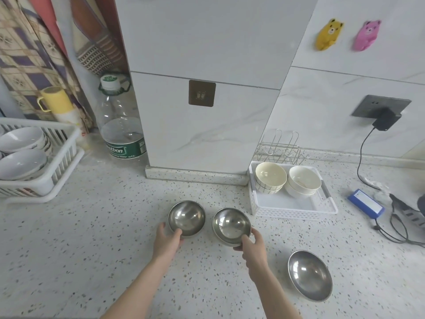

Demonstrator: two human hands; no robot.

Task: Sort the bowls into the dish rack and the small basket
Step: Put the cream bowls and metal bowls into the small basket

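Speckled countertop (92,238) fills my head view, pale marbled wall behind. Counting steel bowls: three. My left hand (166,240) pinches the near rim of the left steel bowl (186,218), thumb over the lip. My right hand (254,246) grips the middle steel bowl (231,229) at its five o'clock edge, thumb inside, the bowl tipped a little toward me. The third steel bowl (309,275) sits alone at four o'clock, near the right one, untouched.

At two o'clock, the small basket (292,209) holds two stacks of pale bowls (287,180); how many in each stack, I can't tell. At nine o'clock, the dish rack (57,162) is cut off by the frame edge, two stacks of white bowls (21,150) showing, count unclear.

One big water bottle (122,125) at eleven o'clock. One yellow mug (55,99) beside it, half hidden. One blue box (365,203) and tangled black cables (395,226) at three o'clock, hard to make out.
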